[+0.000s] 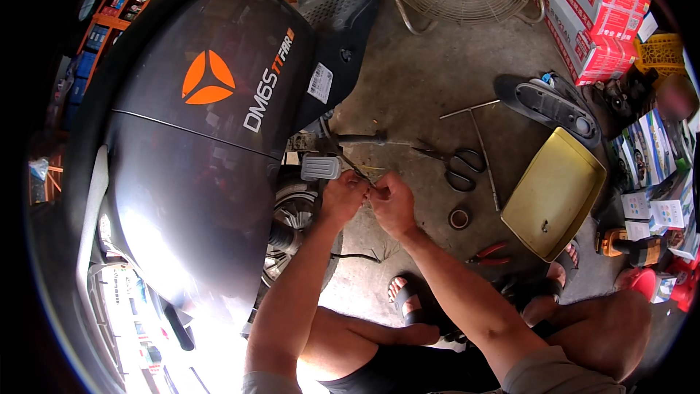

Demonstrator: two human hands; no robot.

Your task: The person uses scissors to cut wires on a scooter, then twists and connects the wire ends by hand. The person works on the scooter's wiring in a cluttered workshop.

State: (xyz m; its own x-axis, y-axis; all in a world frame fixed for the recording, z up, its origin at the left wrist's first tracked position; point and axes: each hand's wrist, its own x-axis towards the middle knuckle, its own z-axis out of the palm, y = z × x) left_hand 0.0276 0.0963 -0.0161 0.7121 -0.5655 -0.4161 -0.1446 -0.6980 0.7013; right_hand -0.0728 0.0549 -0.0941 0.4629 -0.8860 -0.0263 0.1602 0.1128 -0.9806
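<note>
My left hand and my right hand are close together in front of me, fingertips pinched on a thin dark cable. This cable comes down from under the dark grey vehicle body, past a grey ribbed pedal. Where it runs between the fingers, my hands partly hide it. A spoked wheel shows below the pedal, left of my left hand. Black-handled scissors lie on the floor to the right of my right hand, and a roll of dark tape lies nearer.
Red-handled pliers, a T-handle wrench and a yellow tray lie to the right. Beyond are a dark oblong cover, a floor fan and red boxes. A cordless power tool sits far right.
</note>
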